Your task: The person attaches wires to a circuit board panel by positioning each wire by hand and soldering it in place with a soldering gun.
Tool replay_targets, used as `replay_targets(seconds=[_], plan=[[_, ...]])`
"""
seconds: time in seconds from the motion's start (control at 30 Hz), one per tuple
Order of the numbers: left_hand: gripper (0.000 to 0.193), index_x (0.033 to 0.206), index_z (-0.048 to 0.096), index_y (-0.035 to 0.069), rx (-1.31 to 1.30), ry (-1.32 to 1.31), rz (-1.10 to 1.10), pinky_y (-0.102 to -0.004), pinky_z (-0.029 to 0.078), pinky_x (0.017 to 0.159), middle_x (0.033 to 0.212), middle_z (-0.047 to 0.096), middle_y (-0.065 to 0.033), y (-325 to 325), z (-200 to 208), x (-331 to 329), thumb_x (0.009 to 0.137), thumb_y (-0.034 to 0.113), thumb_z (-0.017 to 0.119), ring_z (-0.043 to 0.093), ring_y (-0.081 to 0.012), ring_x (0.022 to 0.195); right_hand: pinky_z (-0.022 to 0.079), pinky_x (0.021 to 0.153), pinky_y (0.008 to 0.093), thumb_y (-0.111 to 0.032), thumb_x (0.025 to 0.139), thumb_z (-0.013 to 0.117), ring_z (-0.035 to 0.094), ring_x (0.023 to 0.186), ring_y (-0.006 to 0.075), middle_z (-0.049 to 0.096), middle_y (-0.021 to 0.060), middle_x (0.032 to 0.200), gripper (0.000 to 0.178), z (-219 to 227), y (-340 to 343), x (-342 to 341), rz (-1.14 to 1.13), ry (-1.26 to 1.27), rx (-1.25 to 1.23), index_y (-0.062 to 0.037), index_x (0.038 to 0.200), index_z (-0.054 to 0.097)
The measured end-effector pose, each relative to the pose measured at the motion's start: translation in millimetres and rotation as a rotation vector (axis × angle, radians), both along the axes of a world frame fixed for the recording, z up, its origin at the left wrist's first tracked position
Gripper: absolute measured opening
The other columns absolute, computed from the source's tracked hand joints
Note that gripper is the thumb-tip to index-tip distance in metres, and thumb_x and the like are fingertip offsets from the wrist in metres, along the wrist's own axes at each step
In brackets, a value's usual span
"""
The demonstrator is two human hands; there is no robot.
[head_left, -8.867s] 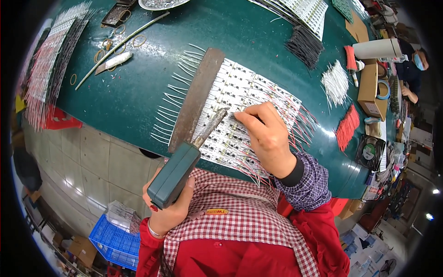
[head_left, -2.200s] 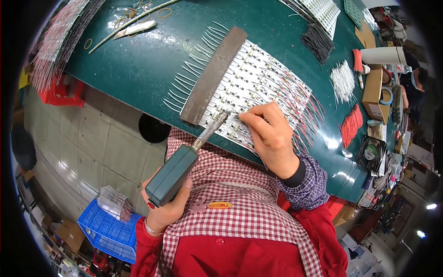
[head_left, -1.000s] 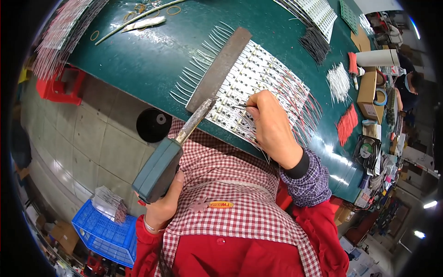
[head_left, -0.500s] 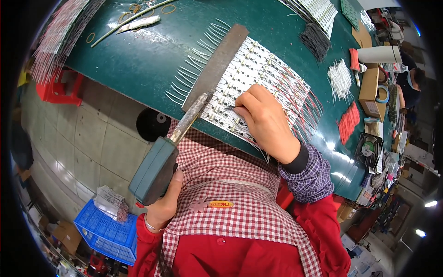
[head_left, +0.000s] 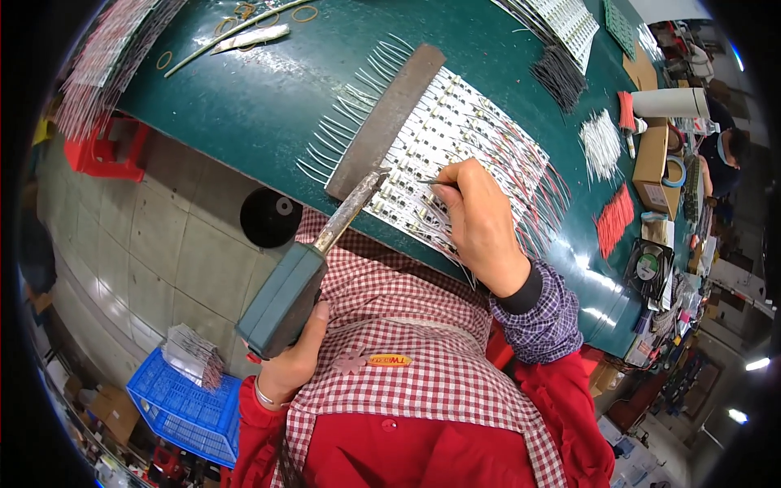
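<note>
The soldering tool (head_left: pixel 305 272) is in the left hand (head_left: pixel 293 362), which is closed around the lower end of its teal body; the metal tip points toward 1 o'clock and reaches the near edge of the sheet of white strips (head_left: pixel 455 154). This sheet lies on the green table (head_left: pixel 244 98), at 12 o'clock from both hands. The right hand (head_left: pixel 480 224) rests on the sheet with the wrist bent, and its fingers are pinched together on a thin wire (head_left: pixel 427 181) that points toward 9 o'clock. The two hands are apart, the left one low and off the table. A long grey metal bar (head_left: pixel 386 118) lies across the left side of the sheet, and thin pale wires stick out beyond it like a comb.
</note>
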State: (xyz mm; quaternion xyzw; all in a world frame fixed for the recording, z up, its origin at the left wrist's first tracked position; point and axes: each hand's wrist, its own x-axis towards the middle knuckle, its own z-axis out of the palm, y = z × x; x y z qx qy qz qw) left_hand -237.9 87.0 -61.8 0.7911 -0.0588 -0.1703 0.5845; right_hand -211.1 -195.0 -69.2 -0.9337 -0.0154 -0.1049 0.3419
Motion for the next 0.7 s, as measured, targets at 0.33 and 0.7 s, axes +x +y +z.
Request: replay_targets(seconds=[0.33, 0.7], plan=[[0.032, 0.118, 0.066, -0.004, 0.001, -0.141, -0.078, -0.0309, 0.052, 0.086, 0.111, 0.070, -0.0123, -3.3, -4.7, -1.1, 0.087, -0.001, 0.071, 0.066, -0.0183, 0.100, 0.049, 0.065, 0.0372, 0.003, 0.078, 0.071, 0.059, 0.076, 0.0284, 0.056, 0.0106, 0.083, 0.018, -1.6, -4.1, -7.0, 0.020, -0.130, -0.070, -0.0041, 0.093, 0.063], [0.022, 0.105, 0.070, -0.008, -0.019, -0.105, -0.004, -0.0307, 0.054, 0.069, 0.097, 0.072, -0.0143, -11.5, 1.2, 4.3, 0.085, 0.001, 0.072, 0.070, -0.0195, 0.080, 0.048, 0.070, 0.0400, -0.002, 0.081, 0.068, 0.058, 0.082, 0.0314, 0.054, 0.0128, 0.086, 0.011, 4.5, -5.8, 5.1, 0.080, 0.064, -0.081, -0.0017, 0.090, 0.061]])
